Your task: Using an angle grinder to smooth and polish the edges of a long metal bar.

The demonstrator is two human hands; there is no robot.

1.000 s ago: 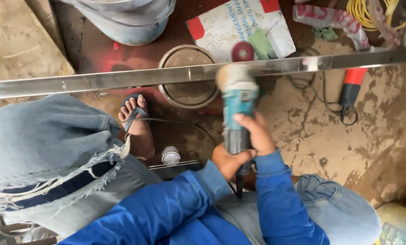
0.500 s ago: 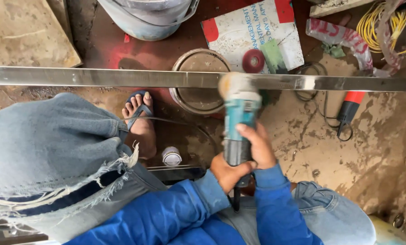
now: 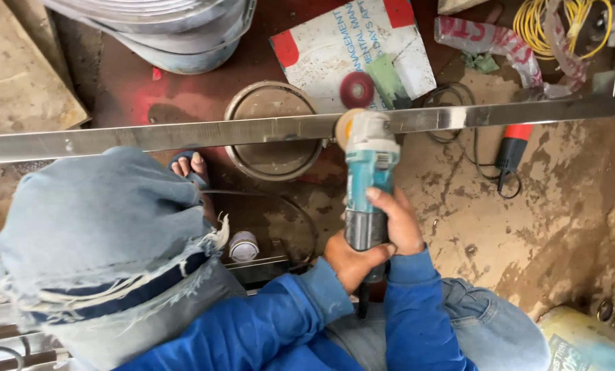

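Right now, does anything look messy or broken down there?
Yes. The jeans are ripped and frayed at the knee, and a bare foot in a sandal sits just under the metal bar near the grinder. Yellow cable lies tangled.

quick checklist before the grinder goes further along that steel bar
1. Both hands on the tool: ok. Right hand and left hand wrap the teal angle grinder.
2. Disc against the work: ok. The grinder head meets the long flat stainless steel bar.
3. Foot away from the disc: ok, but the sandalled foot sits just under the bar.
4. Gloves: not ok, both hands are bare.
5. Cables out of the way: cannot tell. The black cable lies coiled beneath the bar nearby.
6. Bar clamped: cannot tell, no clamp shows.
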